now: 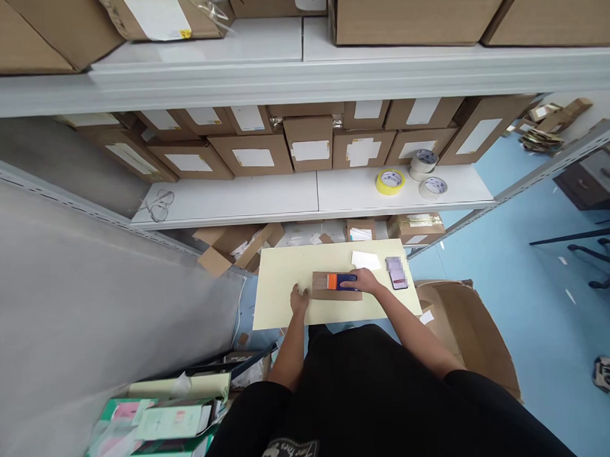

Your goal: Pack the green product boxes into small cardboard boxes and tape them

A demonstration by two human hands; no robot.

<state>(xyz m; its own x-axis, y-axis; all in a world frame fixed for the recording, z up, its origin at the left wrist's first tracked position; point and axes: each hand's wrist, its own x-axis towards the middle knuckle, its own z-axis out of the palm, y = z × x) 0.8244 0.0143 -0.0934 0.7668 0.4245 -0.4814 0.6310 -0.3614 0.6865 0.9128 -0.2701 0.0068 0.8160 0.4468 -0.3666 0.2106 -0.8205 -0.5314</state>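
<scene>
A small brown cardboard box lies flat on the pale yellow tabletop. My right hand is closed round the right part of an orange and dark-blue oblong item, which is on or just over the box top. Its exact kind is not clear. At the box's left end is my left hand, thumb and fingers apart, with nothing seen in it; whether it touches the box I cannot tell. Behind the box lies a white paper, and a phone rests to the right.
The shelf ahead bears rows of labelled cartons, a yellow tape roll and white rolls. A large open carton stands on the floor at right. Green boxes are stacked at lower left, near the grey wall.
</scene>
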